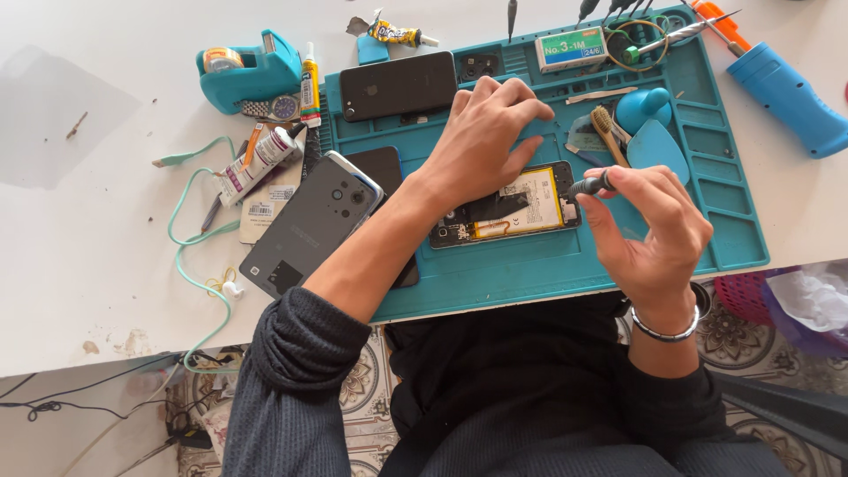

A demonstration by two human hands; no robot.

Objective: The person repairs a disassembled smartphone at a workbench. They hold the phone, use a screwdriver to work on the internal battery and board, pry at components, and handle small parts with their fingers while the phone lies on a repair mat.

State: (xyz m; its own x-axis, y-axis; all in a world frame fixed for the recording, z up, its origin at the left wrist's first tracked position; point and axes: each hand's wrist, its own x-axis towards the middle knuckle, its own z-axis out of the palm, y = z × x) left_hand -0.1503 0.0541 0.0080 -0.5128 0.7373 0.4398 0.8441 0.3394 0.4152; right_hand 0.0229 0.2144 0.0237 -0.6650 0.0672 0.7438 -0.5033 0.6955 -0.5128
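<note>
Fingers of the right hand [649,234] pinch a small screwdriver [590,185] at the opened phone [508,208], mid-frame on the teal repair mat [565,265]; left hand [486,132] fingers spread, pressing it. A slip could puncture the yellow battery [528,196]. Brush [608,132], 2 other phones [397,86] and glue tubes [261,159] crowd the counter [79,256].

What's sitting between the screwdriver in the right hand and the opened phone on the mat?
Nothing visible. The right hand holds the small screwdriver just above the opened phone's right end. The left hand rests on the phone's upper edge, left of the tip. The brush lies beyond, on the blue mat.
</note>
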